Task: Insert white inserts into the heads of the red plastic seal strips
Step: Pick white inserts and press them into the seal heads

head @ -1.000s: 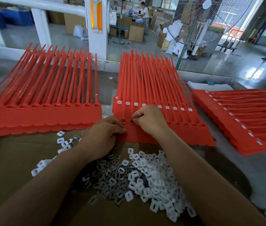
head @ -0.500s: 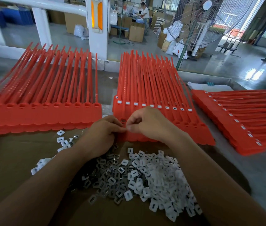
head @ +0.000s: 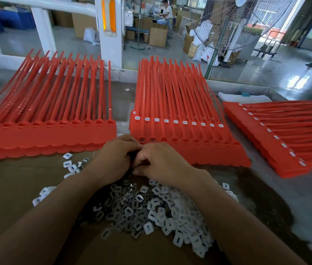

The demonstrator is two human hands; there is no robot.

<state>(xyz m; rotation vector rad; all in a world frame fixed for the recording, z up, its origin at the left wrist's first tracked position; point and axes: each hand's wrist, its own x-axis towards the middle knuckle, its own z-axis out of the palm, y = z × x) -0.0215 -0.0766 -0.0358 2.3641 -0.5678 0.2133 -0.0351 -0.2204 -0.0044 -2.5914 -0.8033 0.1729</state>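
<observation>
The left hand [head: 116, 158] and right hand [head: 162, 163] have drawn back off the middle strip heads [head: 195, 142] to meet just above the inserts [head: 170, 213] heaped on the desk [head: 285, 192], each grip curled, holding I cannot tell what, likely readying the next insert.

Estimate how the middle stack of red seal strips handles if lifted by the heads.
Tails of the middle stack likely droop: they are thin and already bow and splay unevenly. The head row looks thicker and joined edge to edge, so it probably lifts as one band. Likely light for its size.
</observation>
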